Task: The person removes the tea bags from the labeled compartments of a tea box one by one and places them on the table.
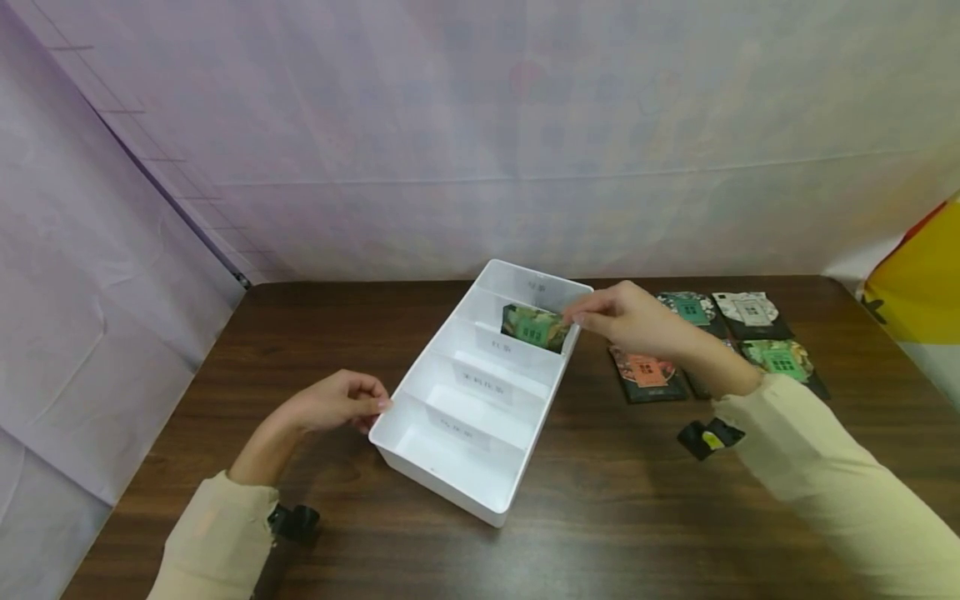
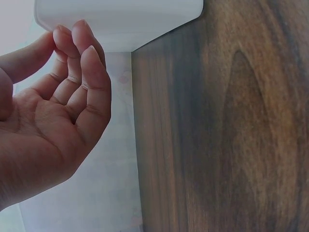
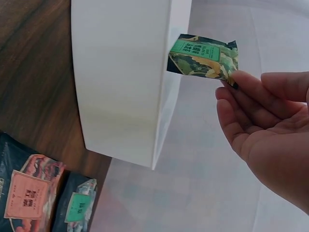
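Observation:
In the head view, a white divided box with labelled compartments stands slanted on the table. My right hand is at its far right rim, pinching one end of a small green-labelled tea packet. The packet overlaps the rear compartments; the right wrist view has it sticking past the rim, thumb and fingers at its corner. My left hand is at the box's near left side, fingertips right at the rim. Those fingers are loosely bent against the outer wall in the left wrist view, with nothing between them.
Several more packets lie on the dark wooden table right of the box: a red-labelled one, a white-labelled one, a bright green one and a teal one. My right forearm partly covers them. A pale cloth hangs behind.

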`<state>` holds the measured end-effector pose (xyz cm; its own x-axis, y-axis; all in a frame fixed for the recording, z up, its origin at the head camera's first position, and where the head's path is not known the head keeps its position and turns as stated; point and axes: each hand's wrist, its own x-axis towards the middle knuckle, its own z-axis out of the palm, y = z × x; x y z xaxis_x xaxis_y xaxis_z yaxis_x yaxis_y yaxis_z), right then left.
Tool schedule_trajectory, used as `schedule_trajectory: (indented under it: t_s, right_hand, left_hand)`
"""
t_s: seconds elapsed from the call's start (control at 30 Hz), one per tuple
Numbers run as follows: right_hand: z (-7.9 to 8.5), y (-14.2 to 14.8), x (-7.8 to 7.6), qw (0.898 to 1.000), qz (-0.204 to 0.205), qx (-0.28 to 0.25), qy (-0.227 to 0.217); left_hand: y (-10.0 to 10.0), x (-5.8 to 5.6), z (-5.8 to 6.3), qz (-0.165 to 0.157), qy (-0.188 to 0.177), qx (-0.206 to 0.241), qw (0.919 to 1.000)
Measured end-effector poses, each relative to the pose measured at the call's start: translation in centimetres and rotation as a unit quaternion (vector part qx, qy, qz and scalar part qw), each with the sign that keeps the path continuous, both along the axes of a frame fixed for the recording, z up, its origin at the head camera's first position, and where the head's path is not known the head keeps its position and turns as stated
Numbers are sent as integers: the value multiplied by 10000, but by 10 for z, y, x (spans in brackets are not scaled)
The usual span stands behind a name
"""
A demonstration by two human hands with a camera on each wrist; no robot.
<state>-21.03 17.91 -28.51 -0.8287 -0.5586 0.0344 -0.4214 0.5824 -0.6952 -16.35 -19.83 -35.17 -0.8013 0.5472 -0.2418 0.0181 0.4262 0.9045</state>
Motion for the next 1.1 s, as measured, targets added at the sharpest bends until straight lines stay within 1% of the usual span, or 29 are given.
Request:
schedule_trajectory:
  t_s: [0.17,0.27,0.4,0.5,0.67,0.87,0.97,1.1]
  right_hand:
    - [10,4,2,9998,-13,111,190]
    - [17,7,4,9997,-51,109,206]
    - [25,12,5,9998,-203,29,-4]
    - [29,15,6,9995,-299,42,-3]
    - [34,20,7,9985,-537,2,112]
    - [38,27,7,9980,-584,169,168]
    - [38,30,7,9973,-716,150,107]
    - [38,35,7,9967,-775,185,131]
  left_hand:
    - [0,0,0,-2,7,-13,10000]
    - [0,0,0,6,-1,-18,10000]
    - [0,0,1,15,-18,-8,10000]
    - [-1,0,1,54,-53,-24,10000]
    - [-2,0,2,85,-55,-72,9999]
    - [-2,-1,1,48,0,-67,10000]
    - [-2,-1,1,30,-17,-45,10000]
    - [-1,-1,1,16,-29,-27,10000]
